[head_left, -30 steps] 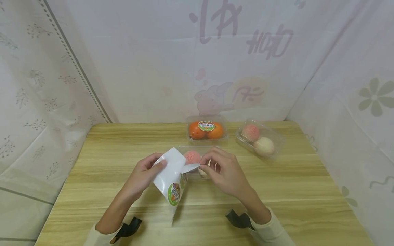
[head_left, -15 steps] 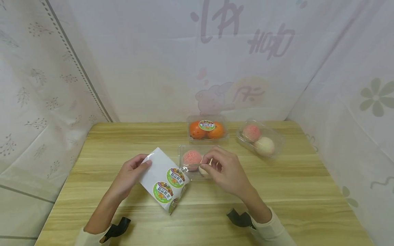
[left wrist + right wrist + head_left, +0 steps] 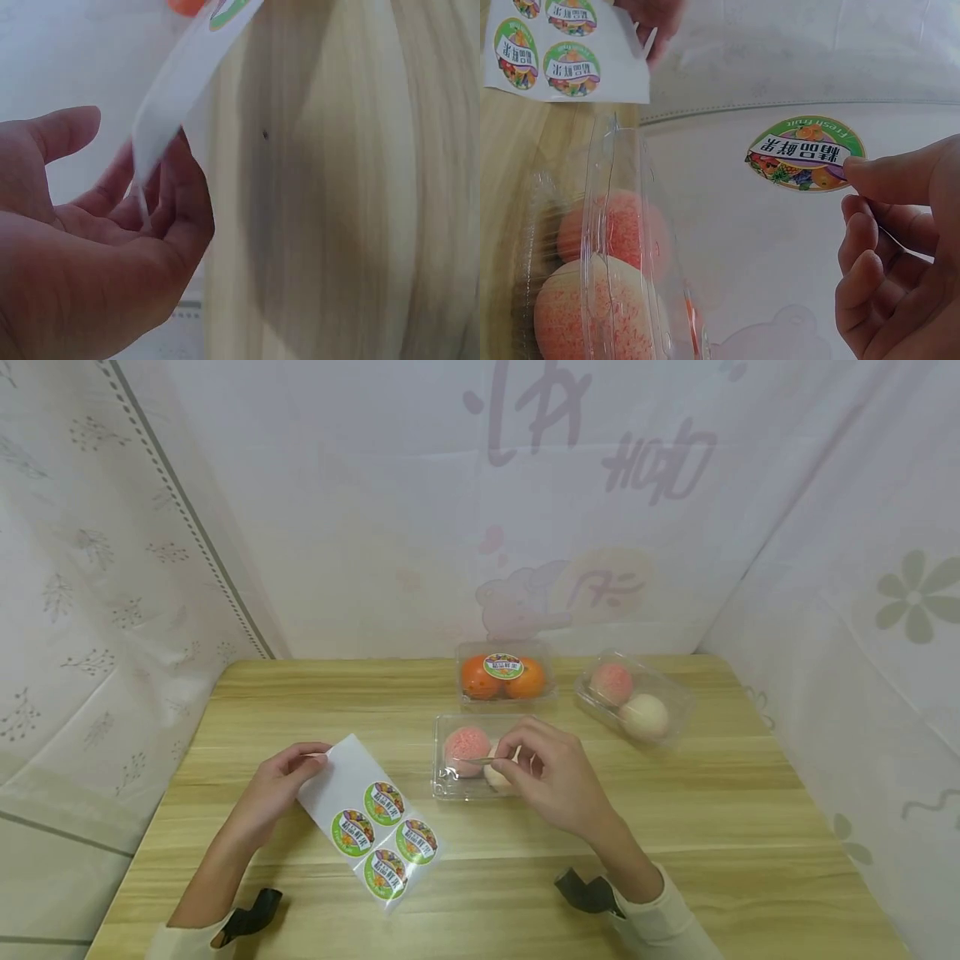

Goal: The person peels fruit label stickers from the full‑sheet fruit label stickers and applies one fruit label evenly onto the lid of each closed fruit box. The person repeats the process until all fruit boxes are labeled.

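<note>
My left hand (image 3: 277, 785) holds a white sheet of round fruit stickers (image 3: 341, 781) by its upper left edge, low over the table. Curled fingers lie around that edge in the left wrist view, and the thumb (image 3: 71, 131) stands off the paper there. Between thumb and forefinger, my right hand (image 3: 558, 777) pinches one peeled round sticker (image 3: 806, 154), printed side visible in the right wrist view. It hovers above a clear plastic box (image 3: 444, 789) with a pink peach (image 3: 467, 747) and a paler peach (image 3: 589, 311) inside. My right hand partly hides that box in the head view.
Behind stands a clear box of orange fruits (image 3: 483, 678) with a round sticker (image 3: 503, 667) on its lid. To the right, another clear box (image 3: 675, 697) holds a pink and a pale peach. Patterned cloth (image 3: 360, 527) hangs around the wooden table (image 3: 675, 827).
The sticker came away from the sheet into my right hand, which stays above the near box. My left hand moved left and down with the sheet, which now lies flatter.
</note>
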A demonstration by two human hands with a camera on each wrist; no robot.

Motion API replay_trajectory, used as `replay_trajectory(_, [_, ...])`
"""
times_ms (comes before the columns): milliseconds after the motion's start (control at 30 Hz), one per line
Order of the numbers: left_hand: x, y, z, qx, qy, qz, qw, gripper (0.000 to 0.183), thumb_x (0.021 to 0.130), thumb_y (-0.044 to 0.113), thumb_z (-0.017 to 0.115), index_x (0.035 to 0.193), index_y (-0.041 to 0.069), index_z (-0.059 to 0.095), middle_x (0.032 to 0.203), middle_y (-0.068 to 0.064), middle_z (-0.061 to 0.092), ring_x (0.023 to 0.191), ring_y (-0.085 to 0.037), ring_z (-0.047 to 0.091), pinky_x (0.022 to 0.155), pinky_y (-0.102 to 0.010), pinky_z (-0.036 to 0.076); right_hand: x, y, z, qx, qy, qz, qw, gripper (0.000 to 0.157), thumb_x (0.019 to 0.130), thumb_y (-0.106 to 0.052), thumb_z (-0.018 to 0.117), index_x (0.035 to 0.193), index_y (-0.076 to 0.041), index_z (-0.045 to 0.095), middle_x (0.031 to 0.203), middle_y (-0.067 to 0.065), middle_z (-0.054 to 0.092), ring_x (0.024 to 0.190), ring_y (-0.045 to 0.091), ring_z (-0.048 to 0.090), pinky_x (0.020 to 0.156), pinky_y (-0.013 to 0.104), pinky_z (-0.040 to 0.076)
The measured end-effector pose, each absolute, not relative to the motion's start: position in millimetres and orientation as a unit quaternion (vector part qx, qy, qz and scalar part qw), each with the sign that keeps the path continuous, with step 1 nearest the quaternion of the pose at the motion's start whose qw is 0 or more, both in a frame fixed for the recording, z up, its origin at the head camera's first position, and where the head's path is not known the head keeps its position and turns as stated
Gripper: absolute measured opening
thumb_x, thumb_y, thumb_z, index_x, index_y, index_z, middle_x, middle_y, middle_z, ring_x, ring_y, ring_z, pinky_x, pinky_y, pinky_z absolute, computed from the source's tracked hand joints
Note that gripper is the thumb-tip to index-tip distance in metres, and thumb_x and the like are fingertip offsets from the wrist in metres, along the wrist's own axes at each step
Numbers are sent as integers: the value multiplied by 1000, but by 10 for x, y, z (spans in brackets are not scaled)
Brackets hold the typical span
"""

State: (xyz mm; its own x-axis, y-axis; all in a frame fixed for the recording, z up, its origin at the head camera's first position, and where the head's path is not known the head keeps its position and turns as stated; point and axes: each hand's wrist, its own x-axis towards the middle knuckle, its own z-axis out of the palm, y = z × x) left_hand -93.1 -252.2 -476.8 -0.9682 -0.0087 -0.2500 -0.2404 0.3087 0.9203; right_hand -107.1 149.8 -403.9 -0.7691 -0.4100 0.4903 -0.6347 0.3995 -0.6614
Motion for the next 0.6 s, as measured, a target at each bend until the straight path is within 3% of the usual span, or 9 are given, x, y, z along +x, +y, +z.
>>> replay_trajectory(367, [-1071, -2725, -4811, -84, 823, 554, 95, 50, 116, 30, 60, 151, -5, 57, 140, -23, 62, 123, -23, 56, 90, -21, 50, -1095, 1520, -4062, 307, -833, 446, 118, 22, 91, 2, 84, 91, -16, 73, 89, -11, 66, 71, 9, 58, 59, 27, 51])
replay_trajectory(600, [-1149, -2808, -4825, -83, 844, 522, 97, 54, 116, 34, 57, 152, -7, 56, 152, -30, 56, 139, -41, 52, 96, -27, 48, -1124, 1550, -4105, 302, -836, 441, 121, 23, 91, 2, 84, 92, -17, 71, 90, -11, 66, 70, 9, 57, 60, 28, 52])
